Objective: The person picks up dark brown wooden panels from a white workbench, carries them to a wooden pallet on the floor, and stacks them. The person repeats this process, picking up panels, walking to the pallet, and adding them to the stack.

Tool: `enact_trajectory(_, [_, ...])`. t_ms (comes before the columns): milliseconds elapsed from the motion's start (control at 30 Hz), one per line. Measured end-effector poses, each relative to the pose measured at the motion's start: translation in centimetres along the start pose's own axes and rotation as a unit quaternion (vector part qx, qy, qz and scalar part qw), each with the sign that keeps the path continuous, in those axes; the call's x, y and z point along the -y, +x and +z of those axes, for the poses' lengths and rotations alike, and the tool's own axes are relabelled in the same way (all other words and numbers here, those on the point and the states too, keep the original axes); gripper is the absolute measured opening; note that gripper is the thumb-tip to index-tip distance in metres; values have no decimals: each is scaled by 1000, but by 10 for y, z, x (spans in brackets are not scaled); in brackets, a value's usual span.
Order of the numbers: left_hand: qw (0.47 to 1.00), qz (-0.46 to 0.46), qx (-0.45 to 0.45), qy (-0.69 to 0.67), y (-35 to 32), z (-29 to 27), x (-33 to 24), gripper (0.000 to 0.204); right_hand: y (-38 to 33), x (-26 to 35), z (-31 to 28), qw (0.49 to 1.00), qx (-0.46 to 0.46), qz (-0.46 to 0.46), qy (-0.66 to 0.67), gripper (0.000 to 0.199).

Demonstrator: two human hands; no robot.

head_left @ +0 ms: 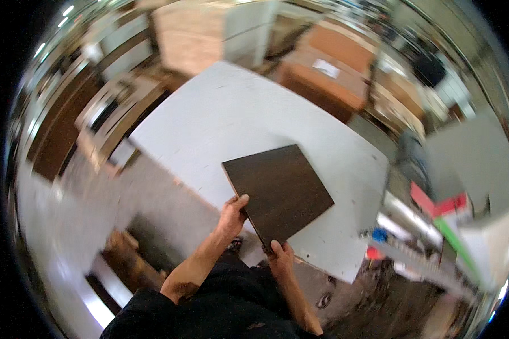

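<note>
A flat dark brown wooden panel [280, 192] lies over the near edge of a large white tabletop [220, 107]. My left hand [232, 217] grips the panel's left edge, its thumb on the top face and its fingers out of sight underneath. At the near corner, my right hand [281, 257] pinches the panel, again with the thumb on top. Whether the panel's far side rests on the table or is held slightly above it, I cannot tell.
Beyond the table stand a brown cardboard box [328, 70] and a pale wooden cabinet [189, 37]. Stacked boards [68, 116] are at the far left. Right of the table are blurred tools, a blue round item [379, 234] and a red folder-like item [438, 204]. Concrete floor [147, 189] shows at left.
</note>
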State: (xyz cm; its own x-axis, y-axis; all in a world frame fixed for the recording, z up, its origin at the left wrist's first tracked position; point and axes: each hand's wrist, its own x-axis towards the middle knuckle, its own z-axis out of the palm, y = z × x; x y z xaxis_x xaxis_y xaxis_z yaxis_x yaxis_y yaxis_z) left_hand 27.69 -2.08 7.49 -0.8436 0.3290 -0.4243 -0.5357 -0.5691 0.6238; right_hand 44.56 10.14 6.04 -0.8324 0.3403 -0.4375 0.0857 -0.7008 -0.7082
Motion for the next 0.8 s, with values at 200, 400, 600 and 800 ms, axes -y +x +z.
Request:
enact_trajectory(200, [980,99,-172,-1,-96,-42,29,24,-27,-7,-29,959,164,198,-119,25])
enact_trajectory(400, [925,182,-291,161,-248,-45,77,23,-32,22,-56,921,169,278,-213,43])
enact_trajectory(600, [883,286,-373,-2,-303,-32,90,30,-4,3,-35,855,331,308,-254,52])
enact_trajectory(800, [788,288,-537,-86,-404,-94,132,22,-3,-68,-9,775,418,387,-274,47])
